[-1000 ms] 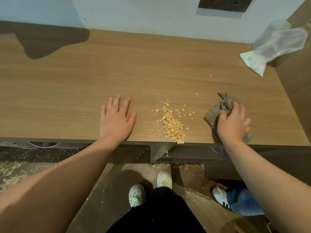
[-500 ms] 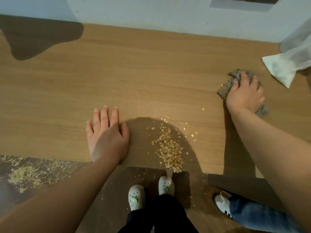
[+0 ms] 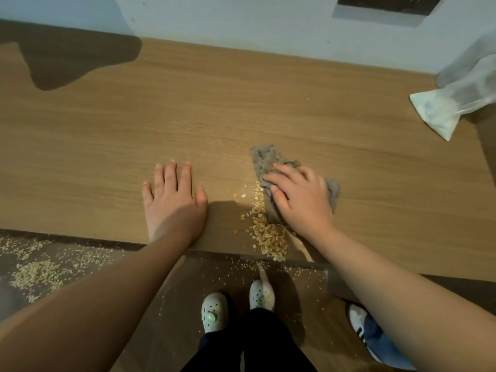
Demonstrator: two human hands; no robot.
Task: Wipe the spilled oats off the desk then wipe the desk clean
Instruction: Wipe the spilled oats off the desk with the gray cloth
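- Since half a second ago the right hand point(image 3: 300, 200) has dragged the cloth point(image 3: 264, 159) from the far right up against the oats point(image 3: 269, 236).
- It presses the cloth flat, fingers fairly straight, which gives a broad pushing edge.
- The oats are heaped at the counter's point(image 3: 107, 143) near edge.
- The left hand point(image 3: 174, 200) lies spread, palm down on the counter, likely bracing.

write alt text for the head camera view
A right hand presses a grey cloth against a pile of oats at the front edge of a wooden desk. The left hand lies flat beside it; more oats dot the floor.
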